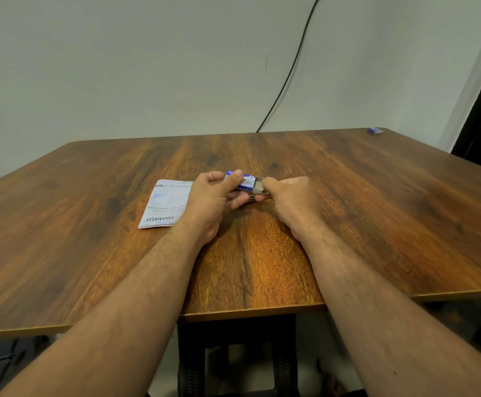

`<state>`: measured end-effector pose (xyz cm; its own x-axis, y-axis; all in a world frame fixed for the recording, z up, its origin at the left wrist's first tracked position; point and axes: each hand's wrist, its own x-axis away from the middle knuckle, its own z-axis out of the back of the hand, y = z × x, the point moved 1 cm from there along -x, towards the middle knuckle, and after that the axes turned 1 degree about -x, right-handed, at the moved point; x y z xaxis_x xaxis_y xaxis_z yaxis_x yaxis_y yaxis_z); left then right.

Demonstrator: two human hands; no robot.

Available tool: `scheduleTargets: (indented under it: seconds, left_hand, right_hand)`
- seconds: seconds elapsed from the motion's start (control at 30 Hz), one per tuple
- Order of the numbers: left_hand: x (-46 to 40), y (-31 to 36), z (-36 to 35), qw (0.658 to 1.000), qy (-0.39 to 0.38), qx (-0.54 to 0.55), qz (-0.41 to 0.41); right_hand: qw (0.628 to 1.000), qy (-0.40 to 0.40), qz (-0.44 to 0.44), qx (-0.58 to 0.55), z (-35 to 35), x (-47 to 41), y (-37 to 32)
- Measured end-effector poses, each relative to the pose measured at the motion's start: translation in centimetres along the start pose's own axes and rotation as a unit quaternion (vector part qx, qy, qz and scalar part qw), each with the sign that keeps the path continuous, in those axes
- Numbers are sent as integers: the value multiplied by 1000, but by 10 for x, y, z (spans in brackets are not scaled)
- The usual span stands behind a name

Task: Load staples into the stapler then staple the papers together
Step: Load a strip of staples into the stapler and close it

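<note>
My left hand (213, 193) grips the staple box (243, 183) sleeve, right hand (289, 197) pinches its tray (259, 186) out; next, lift 1 strip.

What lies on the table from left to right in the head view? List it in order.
Papers → left hand → staple box, drawer slid part-way out, in the grip of both hands → right hand → small blue box at the far right corner.

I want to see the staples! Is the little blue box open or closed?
Open. The blue box has its brown tray slid out toward the right hand; the left hand holds the sleeve. No staples are visible.
</note>
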<state>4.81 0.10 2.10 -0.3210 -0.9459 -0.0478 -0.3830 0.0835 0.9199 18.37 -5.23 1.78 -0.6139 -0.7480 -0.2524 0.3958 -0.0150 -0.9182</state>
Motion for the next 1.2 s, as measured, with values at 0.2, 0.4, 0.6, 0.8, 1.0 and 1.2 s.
scheduleTargets:
  seconds: [0.2,0.4,0.6,0.8,1.0,1.2]
  left_hand:
    - [-6,-1,6,999,40,-15,-18]
    - [-10,-4,9,995,77,-48,-40]
    - [-12,0,11,993,104,-30,-43]
    - [-10,1,10,995,88,-14,-47]
    - [-5,1,2,999,0,-9,-52]
    - [-3,1,0,997,10,-10,-75]
  right_hand:
    - [997,-75,10,-3,1,6,-4]
    - [993,-117,24,-4,5,12,-7]
    - [993,-113,37,15,2,11,-6]
    - [992,-121,32,10,4,12,-6]
    - [993,-110,45,18,-1,9,-3]
    - [993,-115,37,5,-2,5,0]
